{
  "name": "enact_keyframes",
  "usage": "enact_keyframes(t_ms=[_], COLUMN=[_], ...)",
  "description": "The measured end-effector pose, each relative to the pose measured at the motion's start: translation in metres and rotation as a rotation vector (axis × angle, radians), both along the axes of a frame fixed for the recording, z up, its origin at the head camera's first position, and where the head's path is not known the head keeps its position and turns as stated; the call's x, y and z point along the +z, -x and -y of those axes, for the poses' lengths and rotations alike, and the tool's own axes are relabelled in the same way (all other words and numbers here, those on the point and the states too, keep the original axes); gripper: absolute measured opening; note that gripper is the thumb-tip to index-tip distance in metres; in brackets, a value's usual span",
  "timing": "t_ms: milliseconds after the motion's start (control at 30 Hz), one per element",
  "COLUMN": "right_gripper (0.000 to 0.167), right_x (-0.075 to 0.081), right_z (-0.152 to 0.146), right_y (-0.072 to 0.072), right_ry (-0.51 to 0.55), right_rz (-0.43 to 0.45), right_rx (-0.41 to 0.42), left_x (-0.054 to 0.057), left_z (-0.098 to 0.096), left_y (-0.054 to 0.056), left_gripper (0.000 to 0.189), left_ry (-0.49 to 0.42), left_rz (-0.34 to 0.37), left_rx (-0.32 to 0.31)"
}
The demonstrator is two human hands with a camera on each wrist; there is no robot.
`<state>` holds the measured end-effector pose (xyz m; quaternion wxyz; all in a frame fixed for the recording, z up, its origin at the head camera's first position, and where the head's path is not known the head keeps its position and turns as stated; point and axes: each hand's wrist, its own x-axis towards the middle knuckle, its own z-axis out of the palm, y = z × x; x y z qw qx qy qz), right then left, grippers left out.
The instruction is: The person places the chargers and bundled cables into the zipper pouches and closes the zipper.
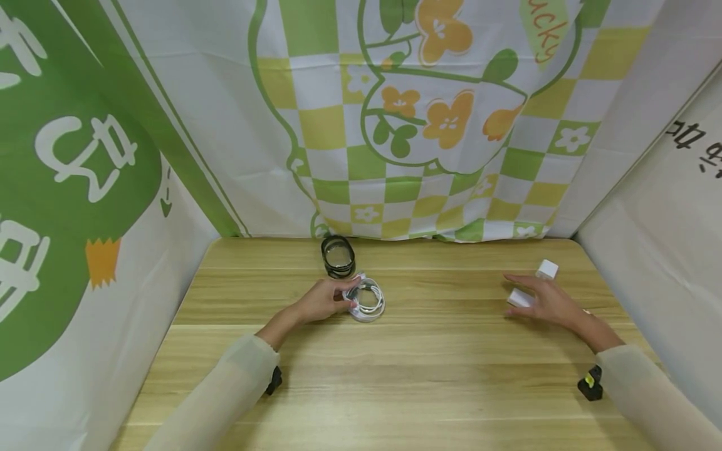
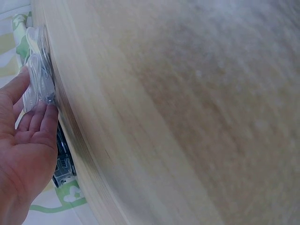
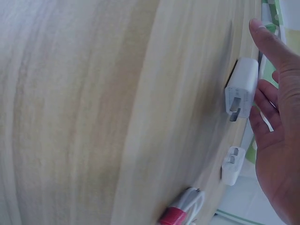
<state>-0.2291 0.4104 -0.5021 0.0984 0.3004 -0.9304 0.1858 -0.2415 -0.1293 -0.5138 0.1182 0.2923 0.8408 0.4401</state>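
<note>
A coiled white cable [image 1: 369,311] lies at the middle of the table, its left side between the thumb and fingers of my left hand [image 1: 323,300], which pinches it. In the left wrist view the same coil [image 2: 41,77] has a clear, shiny part near the fingertips. Over on the right, my right hand [image 1: 549,302] is spread around a white charger plug [image 1: 521,298]. From the right wrist, the charger's metal prongs [image 3: 235,112] show, with the thumb standing apart from it; whether the fingers touch it I cannot tell.
Behind the white coil lies a coiled black cable [image 1: 338,257]. A smaller white plug [image 1: 547,269] sits beyond my right hand. Near it, the right wrist view has a white cable with a red wrap [image 3: 173,216]. Patterned cloth [image 1: 395,188] hangs along the table's back edge.
</note>
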Motion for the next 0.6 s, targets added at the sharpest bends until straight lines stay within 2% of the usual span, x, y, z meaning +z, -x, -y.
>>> enact_keyframes(t_ms=[133,367,600], right_gripper=[0.082,0.08,0.076], right_x=[-0.006,-0.017,-0.019], right_z=[-0.002,-0.005,-0.005], right_y=[-0.001,-0.003,-0.005], right_ry=[-0.004,0.036,0.062], right_rz=[0.021,0.131,0.109], right_rx=[-0.03,-0.093,-0.11], left_x=[0.0,0.002,0.001], left_z=[0.0,0.001,0.001], left_y=[-0.001,-0.001,-0.001], left_gripper=[0.061,0.06,0.062], left_ry=[0.0,0.01,0.004], left_rz=[-0.007,-0.012,0.004], left_rx=[-0.004,-0.002,0.001])
